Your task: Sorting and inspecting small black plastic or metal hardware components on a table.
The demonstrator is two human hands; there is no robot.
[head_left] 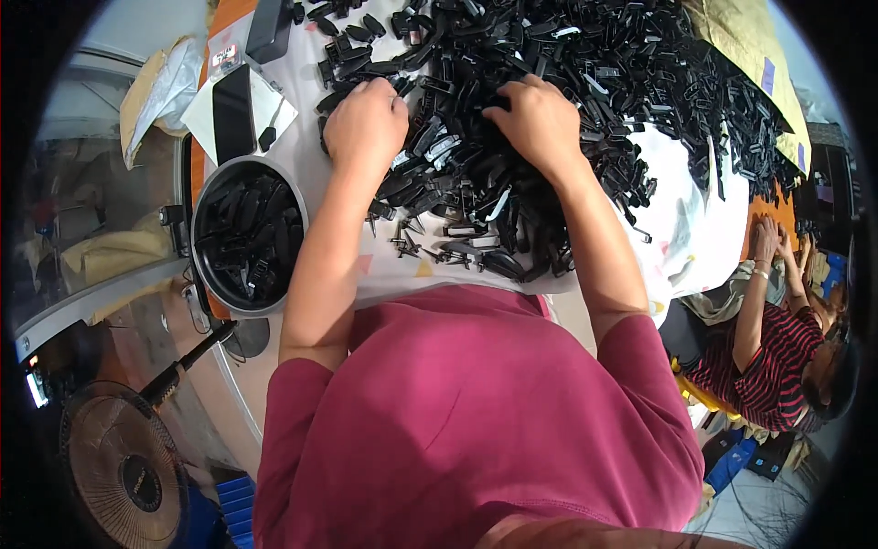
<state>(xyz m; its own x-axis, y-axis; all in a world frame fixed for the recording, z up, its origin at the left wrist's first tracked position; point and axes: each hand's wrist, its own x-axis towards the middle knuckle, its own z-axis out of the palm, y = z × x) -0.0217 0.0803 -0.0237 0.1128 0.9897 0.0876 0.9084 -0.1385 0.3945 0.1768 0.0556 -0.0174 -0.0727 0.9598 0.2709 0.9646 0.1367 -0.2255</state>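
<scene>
A broad heap of small black plastic clip-like parts (631,87) covers the table before me. My left hand (368,123) rests at the heap's left side, fingers bent down and bunched together; whatever they grip is hidden beneath them. Over the middle of the heap is my right hand (540,119), its fingers curled among the parts and its thumb reaching to the left. Its fingertips are lost against the black pieces, so what they grip cannot be made out. Below and between my hands lie loose longer pieces and several small pin-like bits (407,242).
At the left stands a round grey tub (300,206) holding black parts. Behind it a dark phone (234,114) lies on a white card. A floor fan (123,462) stands lower left. Brown paper sacks (745,41) edge the heap at right, and another person (764,357) sits beyond.
</scene>
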